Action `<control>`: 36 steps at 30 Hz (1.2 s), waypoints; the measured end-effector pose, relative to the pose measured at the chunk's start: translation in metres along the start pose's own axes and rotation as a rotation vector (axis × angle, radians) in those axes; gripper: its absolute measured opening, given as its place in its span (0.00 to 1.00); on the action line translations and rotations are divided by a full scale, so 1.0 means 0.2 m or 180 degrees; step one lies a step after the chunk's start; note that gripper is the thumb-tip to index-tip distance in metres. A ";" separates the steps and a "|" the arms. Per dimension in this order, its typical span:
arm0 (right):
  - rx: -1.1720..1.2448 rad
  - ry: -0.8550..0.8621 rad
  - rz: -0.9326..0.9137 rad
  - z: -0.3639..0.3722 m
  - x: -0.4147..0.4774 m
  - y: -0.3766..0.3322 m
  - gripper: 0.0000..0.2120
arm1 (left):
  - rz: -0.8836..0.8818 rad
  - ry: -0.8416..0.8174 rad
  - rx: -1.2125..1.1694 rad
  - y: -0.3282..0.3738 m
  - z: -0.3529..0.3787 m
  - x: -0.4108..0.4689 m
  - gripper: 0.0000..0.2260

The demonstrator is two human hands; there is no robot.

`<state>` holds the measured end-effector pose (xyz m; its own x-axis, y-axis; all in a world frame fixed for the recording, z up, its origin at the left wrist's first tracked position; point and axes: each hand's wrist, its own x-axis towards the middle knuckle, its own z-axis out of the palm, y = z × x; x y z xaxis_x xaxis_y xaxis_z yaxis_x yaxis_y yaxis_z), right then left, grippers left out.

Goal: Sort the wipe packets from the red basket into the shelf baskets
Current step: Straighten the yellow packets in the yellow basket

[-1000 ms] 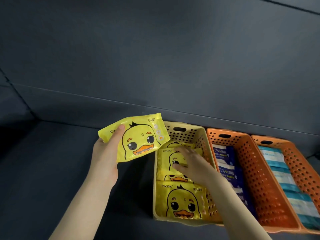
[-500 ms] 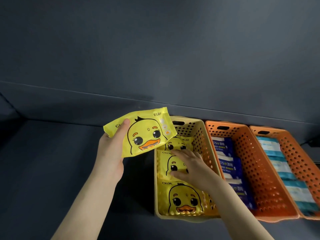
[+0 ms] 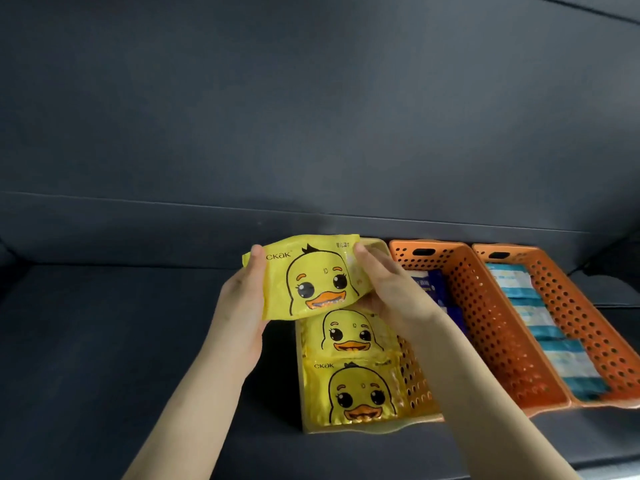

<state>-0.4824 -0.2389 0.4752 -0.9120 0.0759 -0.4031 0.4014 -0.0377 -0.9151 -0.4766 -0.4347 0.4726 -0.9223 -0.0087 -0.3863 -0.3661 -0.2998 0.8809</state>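
The dark shelf (image 3: 104,341) lies bare on the left, with a dark back panel (image 3: 311,116) rising behind it. The left hand (image 3: 242,306) comes up from below and grips the left edge of a yellow duck packet (image 3: 311,278), its thumb lying on the front near the top left corner and its fingers hidden behind. The packet is held in the air, face toward the camera and tilted slightly, above the far end of the yellow basket (image 3: 363,427). The right hand (image 3: 391,292) grips the packet's right edge, one fingertip on the front near the top right corner; the rest of that grip is hidden. Below the held packet, two more duck packets lie flat in the yellow basket, one in the middle (image 3: 346,334) and one at the near end (image 3: 356,393), the near one overlapping the other's lower edge. Just beside it to the right stands an orange basket (image 3: 491,323) holding dark blue packets (image 3: 429,289), partly covered by the right forearm. Touching that one on its right is a second orange basket (image 3: 581,313) with a row of pale blue and white packets (image 3: 533,317) lying along its floor. All three baskets sit side by side against the back of the shelf.
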 end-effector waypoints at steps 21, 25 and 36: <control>-0.1898 0.0952 -0.0957 -0.13 0.25 0.11 0.16 | 0.0055 -0.0161 0.1638 -0.20 0.22 0.13 0.27; -0.2182 0.1286 -0.0249 -0.07 0.32 0.15 0.15 | 0.0157 0.0012 0.1602 -0.24 0.19 0.17 0.26; -0.3938 0.0698 -0.1115 0.07 0.31 0.31 0.22 | 0.0298 0.0023 0.1529 -0.28 0.17 0.20 0.24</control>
<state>-0.5156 -0.2512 0.3929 -0.9978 0.0592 -0.0288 0.0653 0.9449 -0.3209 -0.4977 -0.3857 0.4173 -0.9538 -0.0218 -0.2997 -0.2987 0.1767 0.9378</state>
